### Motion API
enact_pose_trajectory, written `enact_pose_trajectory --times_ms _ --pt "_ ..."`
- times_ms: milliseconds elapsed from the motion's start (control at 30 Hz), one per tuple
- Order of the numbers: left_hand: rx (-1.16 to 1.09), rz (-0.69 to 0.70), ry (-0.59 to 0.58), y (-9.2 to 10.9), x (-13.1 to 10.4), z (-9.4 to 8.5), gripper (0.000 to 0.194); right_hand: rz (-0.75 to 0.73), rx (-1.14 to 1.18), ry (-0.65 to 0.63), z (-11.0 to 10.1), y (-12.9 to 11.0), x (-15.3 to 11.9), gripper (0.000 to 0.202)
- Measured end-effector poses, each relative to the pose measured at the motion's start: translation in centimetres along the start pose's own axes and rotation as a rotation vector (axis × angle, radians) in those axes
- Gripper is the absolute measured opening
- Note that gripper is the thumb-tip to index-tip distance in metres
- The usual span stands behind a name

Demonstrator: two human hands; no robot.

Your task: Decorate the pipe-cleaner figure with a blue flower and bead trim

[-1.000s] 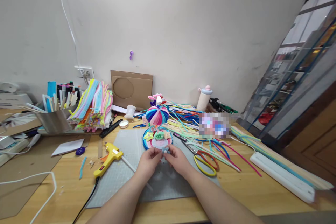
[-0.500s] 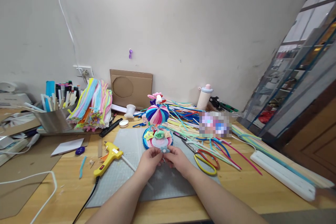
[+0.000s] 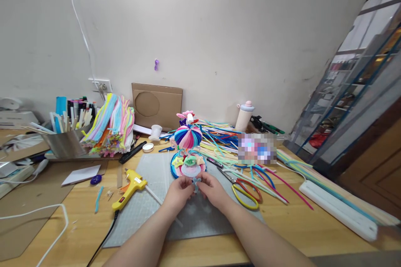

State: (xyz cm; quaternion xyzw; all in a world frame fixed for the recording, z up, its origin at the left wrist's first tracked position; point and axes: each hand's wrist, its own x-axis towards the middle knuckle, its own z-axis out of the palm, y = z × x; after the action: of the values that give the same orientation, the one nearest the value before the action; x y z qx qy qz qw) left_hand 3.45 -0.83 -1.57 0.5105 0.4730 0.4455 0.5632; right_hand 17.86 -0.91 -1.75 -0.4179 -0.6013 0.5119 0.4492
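Observation:
Between my two hands is a small light-blue pipe-cleaner piece (image 3: 196, 182), shaped like a flower or star. My left hand (image 3: 179, 192) pinches its left side with thumb and fingers. On the other side, my right hand (image 3: 213, 190) pinches it too. Just beyond the hands stands a colourful pipe-cleaner craft: a striped ball top (image 3: 188, 137) over a round base (image 3: 179, 171) with a blue rim, yellow and green shapes on it. A grey cutting mat (image 3: 206, 219) lies under my hands. My fingers partly hide the piece.
A yellow glue gun (image 3: 129, 191) lies to the left, its black cord running forward. Scissors (image 3: 244, 198) with red and yellow handles rest at the right, beside loose pipe cleaners (image 3: 219, 150). A white power strip (image 3: 340, 210) lies further right. Pipe-cleaner bundles (image 3: 109, 123) stand at the back left.
The light-blue piece has turned and now shows more upright between my fingers. My right fingers have risen slightly around it. The other things stay put.

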Motion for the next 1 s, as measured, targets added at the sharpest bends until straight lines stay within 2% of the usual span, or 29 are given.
enact_pose_trajectory --times_ms 233,600,833,1000 --pt "-0.044 0.022 0.025 0.76 -0.31 0.14 0.023 0.000 0.000 0.003 0.04 0.45 0.12 0.017" --pt "-0.047 0.051 0.024 0.81 -0.39 0.09 0.025 -0.058 0.007 0.026 0.35 0.47 0.07 0.013" --pt "-0.043 0.039 -0.006 1.06 -0.27 -0.39 0.026 0.000 0.008 -0.034 0.30 0.21 -0.10 0.009" --pt "-0.018 0.043 -0.017 0.96 -0.21 -0.35 0.022 0.056 0.040 0.024 0.09 -0.15 -0.01 0.020"
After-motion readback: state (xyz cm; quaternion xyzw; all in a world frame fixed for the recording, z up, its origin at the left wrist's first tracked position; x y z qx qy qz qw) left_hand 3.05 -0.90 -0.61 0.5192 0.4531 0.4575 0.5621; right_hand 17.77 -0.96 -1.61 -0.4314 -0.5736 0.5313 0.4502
